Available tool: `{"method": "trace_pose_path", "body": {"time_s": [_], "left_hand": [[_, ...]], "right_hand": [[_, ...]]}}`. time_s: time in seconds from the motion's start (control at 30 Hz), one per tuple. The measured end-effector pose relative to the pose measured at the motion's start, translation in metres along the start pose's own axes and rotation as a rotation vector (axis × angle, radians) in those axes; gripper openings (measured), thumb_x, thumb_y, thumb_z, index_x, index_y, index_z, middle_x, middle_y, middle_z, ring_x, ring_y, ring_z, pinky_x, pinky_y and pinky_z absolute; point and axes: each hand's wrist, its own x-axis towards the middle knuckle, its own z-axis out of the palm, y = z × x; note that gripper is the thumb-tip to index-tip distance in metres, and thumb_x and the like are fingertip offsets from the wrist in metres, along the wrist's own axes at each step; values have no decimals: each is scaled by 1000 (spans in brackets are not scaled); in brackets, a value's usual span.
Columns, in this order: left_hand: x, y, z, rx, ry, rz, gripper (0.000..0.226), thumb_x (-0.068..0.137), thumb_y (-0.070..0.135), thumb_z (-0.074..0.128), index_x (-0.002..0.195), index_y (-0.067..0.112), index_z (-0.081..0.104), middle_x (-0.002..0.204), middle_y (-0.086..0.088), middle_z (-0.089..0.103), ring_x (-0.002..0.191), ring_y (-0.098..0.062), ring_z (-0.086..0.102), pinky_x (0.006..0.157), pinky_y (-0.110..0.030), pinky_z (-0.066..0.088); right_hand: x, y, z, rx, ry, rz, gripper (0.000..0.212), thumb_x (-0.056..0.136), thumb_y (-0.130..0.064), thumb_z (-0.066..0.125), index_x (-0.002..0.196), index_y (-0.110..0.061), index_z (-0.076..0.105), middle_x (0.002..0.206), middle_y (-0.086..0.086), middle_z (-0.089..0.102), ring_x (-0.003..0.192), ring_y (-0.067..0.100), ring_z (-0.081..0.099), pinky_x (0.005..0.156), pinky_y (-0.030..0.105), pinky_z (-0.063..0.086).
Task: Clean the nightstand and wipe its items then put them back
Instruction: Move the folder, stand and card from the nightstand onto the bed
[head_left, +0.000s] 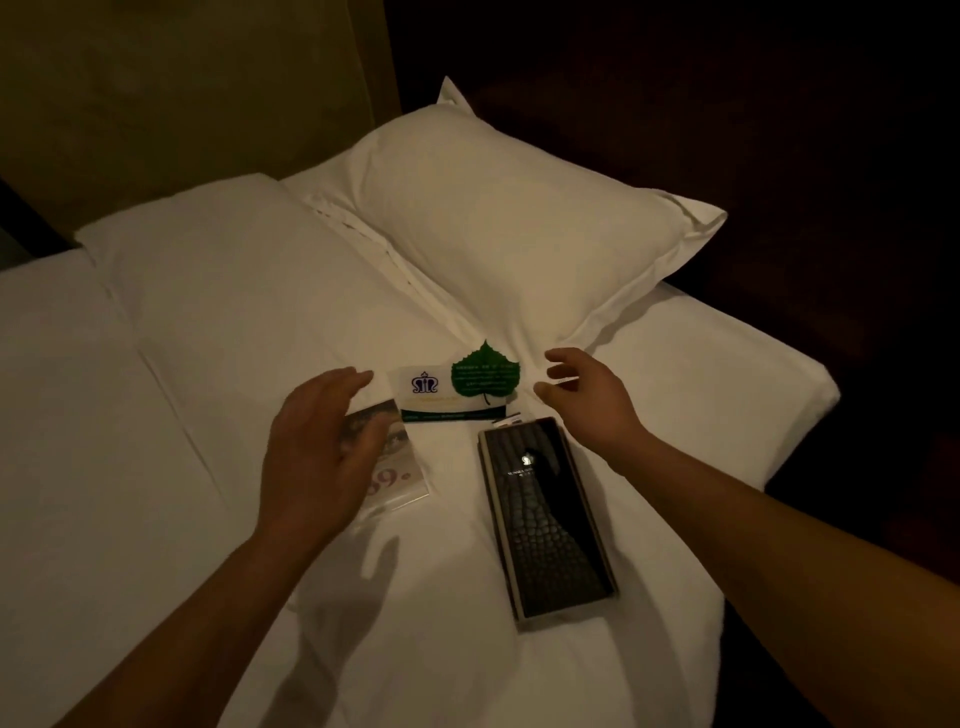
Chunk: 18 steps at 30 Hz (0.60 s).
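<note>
Left hand (322, 441) and right hand (582, 395): both empty, fingers spread, flanking leaf card (485, 375) on bed (156, 415) (right nearer); case (545, 519) lengthwise below.

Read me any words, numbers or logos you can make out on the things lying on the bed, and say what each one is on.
"39": large reddish digits on the leaflet with an eye photo, partly hidden by the left hand.
Crown-like blue logo, no readable words: white card.
Pale lines of print: green leaf-shaped card, too small to read.
Small emblem and one line of text: black crocodile-textured folder, too blurred to read.
</note>
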Motion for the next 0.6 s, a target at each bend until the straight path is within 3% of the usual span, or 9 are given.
{"method": "trace_pose_path", "body": {"time_s": [0.07, 0.13, 0.23, 0.3, 0.37, 0.5, 0.6], "left_hand": [[-3, 23, 5, -38, -61, 36, 44, 92, 32, 55, 133, 19, 58, 133, -4, 58, 119, -22, 53, 96, -36, 45], [-10, 47, 12, -174, -112, 2, 38, 97, 26, 58, 135, 24, 55, 129, 6, 55, 114, -16, 55, 91, -28, 47], [-26, 81, 27, -310, -187, -67, 42, 99, 25, 56, 140, 30, 49, 138, 6, 51, 125, -15, 50, 106, -40, 44], [-35, 104, 37, -309, -205, -59, 45, 99, 30, 54, 144, 32, 45, 148, 2, 46, 134, -8, 41, 111, -34, 35], [-47, 126, 46, -275, -231, -20, 47, 100, 35, 53, 146, 34, 42, 152, 3, 42, 131, 1, 33, 107, -27, 27], [-73, 174, 65, -286, -329, 36, 50, 99, 43, 50, 147, 40, 37, 155, 6, 38, 136, -9, 37, 103, -29, 30], [-90, 210, 77, -337, -369, 72, 50, 99, 41, 50, 147, 40, 37, 154, 9, 38, 130, 0, 35, 103, -26, 29]], "right_hand": [[-18, -3, -17, 29, 22, -4, 44, 88, -29, 67, 130, -26, 56, 118, -1, 63, 99, 13, 61, 75, 22, 49], [-40, -4, -39, 39, 56, -16, 44, 88, -30, 67, 130, -27, 56, 117, -3, 63, 99, 12, 61, 80, 25, 50], [-77, -2, -75, -22, 120, -73, 46, 89, -35, 65, 132, -29, 54, 119, -7, 63, 101, 10, 61, 87, 30, 50], [-103, 2, -100, -66, 157, -114, 47, 88, -41, 63, 133, -32, 52, 120, -9, 61, 101, 7, 60, 87, 29, 51], [-128, 7, -124, -100, 185, -140, 49, 87, -48, 62, 133, -35, 52, 121, -12, 61, 101, 5, 59, 86, 29, 52], [-171, 21, -163, -114, 241, -107, 51, 86, -54, 60, 133, -37, 52, 122, -14, 60, 102, 3, 59, 88, 29, 52], [-199, 28, -188, -118, 274, -84, 49, 88, -52, 60, 134, -36, 52, 123, -14, 60, 101, 2, 58, 87, 26, 50]]}}
